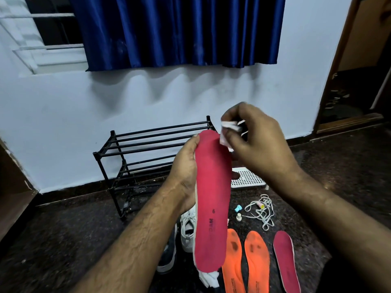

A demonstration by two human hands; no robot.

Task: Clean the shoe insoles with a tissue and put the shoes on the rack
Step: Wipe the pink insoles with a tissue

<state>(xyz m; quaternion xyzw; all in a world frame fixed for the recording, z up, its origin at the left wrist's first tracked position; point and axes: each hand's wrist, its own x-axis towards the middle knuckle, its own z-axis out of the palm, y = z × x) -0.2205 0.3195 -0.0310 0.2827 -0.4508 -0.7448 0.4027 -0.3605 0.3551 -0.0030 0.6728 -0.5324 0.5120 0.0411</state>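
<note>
My left hand grips a long red insole by its left edge and holds it upright in front of me. My right hand pinches a crumpled white tissue against the insole's top right edge. On the dark floor below lie two orange insoles and a second red insole. A white shoe and a dark shoe sit partly hidden behind the held insole. The black shoe rack stands against the wall with nothing on it.
A tangle of white laces and small caps lie on the floor to the right. A white perforated tray sits by the wall. Used white tissues lie under the held insole. A blue curtain hangs above; a doorway opens at right.
</note>
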